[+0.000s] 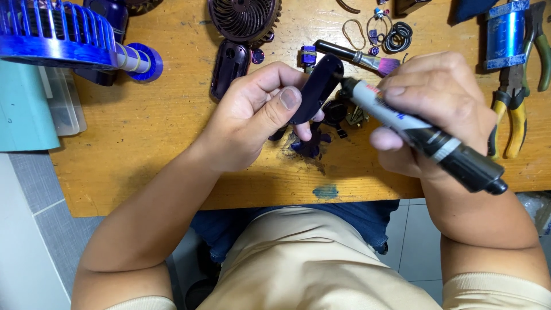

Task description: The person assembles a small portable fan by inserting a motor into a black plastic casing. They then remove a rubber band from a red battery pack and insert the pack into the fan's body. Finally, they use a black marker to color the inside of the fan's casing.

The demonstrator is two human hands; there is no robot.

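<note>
Down we look onto the wooden table (143, 132), scuffed and stained, with a smear of teal paint near its front edge. Far left, the big blue fan cage (54, 31) juts in over a pale teal box (23, 106). At the top centre sits a dark round fan grille (244, 17), and just below it a dark purple oval casing half (229, 69) lies flat on the wood. Over on the right, a shiny blue cylinder (506, 34) stands beside a pair of pliers with yellow handles (511, 109), green-handled ones just beyond.

Now the action in the middle. The left hand (252, 115) is curled tight around a dark oval casing piece (318, 86), thumb pressed flat on its face, fingers wrapped behind, holding it tilted up above the table. The right hand (436, 109) is closed around a thick marker (419, 132) with a grey barrel and black rear end, gripped pen-style, and its tip meets the upper edge of that casing piece.

Underneath the hands, small dark purple fan blades (310, 146) rest on the table, partly hidden. Just behind the casing piece lies a small brush (356, 56) with a black handle and pink bristles, touching nothing in the hands. Further back, a loose rubber band (354, 33) and a little coil of black rings (398, 35) sit near the top edge.
</note>
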